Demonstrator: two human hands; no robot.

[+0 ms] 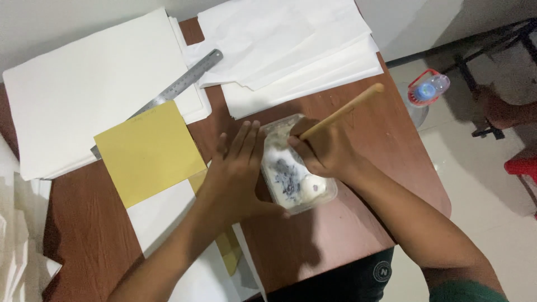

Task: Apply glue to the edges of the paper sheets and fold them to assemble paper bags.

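While the left hand (238, 173) lies flat and open-fingered against the near-left side of a small clear plastic tub (296, 168) of white paste, steadying it without closing round it, the right hand (327, 154) is closed on a long tan wooden stick (344, 112) whose lower end goes down into the tub. The tub stands on the reddish-brown wooden table (330, 229), near its right edge, and its white contents are streaked with dark specks; a round white lump sits at its near end. Under the left forearm lie a white sheet of paper (162, 215) and a narrow strip of yellow paper, partly hidden by the arm. Just beyond them, left of the left hand, a square sheet of yellow card (148, 151) lies flat, its far corner overlapping a steel ruler (179, 85) that runs diagonally across the table. Farther off, a broad stack of white paper (84, 89) covers the far-left part of the table, and a second loose pile of white sheets (291, 50) covers the far-right part. On the pale tiled floor to the right stands a clear plastic water bottle with a red and blue cap (426, 92).
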